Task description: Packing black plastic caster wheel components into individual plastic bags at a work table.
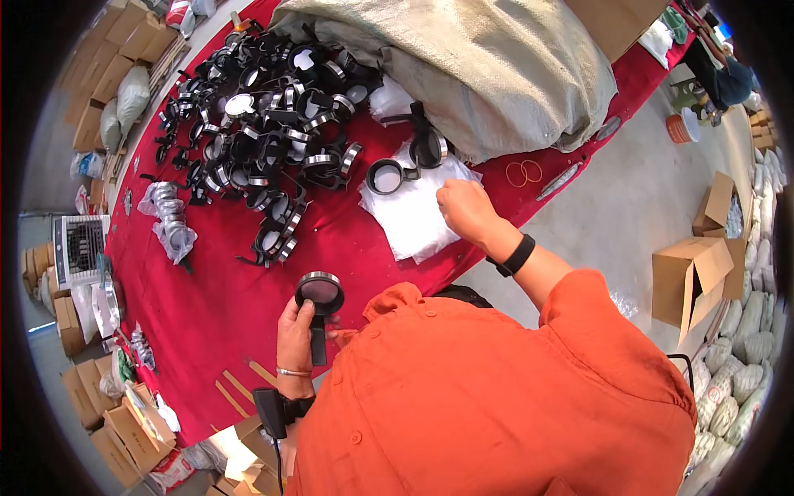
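My left hand (294, 337) is closed around a round magnifier (320, 291) with a black rim and black handle, close to the table's near edge. The thumb lies by the lens, and the handle points down toward me. My right hand (468, 210) is closed in a fist-like pinch above the right side of a stack of white plastic bags (405, 227); whatever may be between its fingers is hidden. Two more magnifiers, one flat (386, 177) and one behind it (429, 150), lie at the stack's far side.
A large heap of black, silver-rimmed magnifiers (273, 140) covers the far left of the red cloth (223, 306). Behind the bags bulges a big woven sack (488, 74). Rubber bands (523, 173), wrapped rings (169, 219) and wooden strips (238, 387) lie about. Open cartons (691, 277) stand on the right floor.
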Motion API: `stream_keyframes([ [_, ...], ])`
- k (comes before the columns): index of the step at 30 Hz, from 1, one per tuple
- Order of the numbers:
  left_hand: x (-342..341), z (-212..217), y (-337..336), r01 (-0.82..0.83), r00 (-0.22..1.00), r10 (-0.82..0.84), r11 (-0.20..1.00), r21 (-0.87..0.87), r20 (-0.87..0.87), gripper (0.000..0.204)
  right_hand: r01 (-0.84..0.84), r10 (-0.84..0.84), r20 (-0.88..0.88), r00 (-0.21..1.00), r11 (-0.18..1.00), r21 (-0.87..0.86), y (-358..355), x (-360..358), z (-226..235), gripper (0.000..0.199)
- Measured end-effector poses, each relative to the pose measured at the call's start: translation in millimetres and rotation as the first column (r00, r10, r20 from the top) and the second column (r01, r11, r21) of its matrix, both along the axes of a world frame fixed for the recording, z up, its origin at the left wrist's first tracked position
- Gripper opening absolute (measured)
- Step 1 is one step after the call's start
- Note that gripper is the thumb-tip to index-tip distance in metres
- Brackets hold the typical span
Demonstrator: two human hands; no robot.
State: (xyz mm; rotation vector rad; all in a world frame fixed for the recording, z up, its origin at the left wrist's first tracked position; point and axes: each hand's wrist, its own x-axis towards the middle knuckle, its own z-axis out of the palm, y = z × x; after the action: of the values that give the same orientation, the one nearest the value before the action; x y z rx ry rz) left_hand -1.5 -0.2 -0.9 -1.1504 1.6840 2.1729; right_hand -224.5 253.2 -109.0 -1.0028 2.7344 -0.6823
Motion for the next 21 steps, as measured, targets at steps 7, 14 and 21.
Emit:
stream_keyframes([
  [7,-6,7,5,-0.034,0.99,0.047,0.995,0.096,-0.131,0.032,-0.117,0.22,0.126,0.967,0.826,-0.551,-14,29,41,0.013],
  [14,-40,-7,3,0.113,0.957,-0.018,0.942,0.316,-0.29,0.041,-0.197,0.52,0.208,0.828,0.618,-0.761,-51,51,77,0.018],
  [21,-39,0,-2,0.048,0.892,0.157,0.9,0.433,-0.425,0.046,0.559,0.455,0.877,0.154,0.692,-0.457,-59,30,63,0.041],
])
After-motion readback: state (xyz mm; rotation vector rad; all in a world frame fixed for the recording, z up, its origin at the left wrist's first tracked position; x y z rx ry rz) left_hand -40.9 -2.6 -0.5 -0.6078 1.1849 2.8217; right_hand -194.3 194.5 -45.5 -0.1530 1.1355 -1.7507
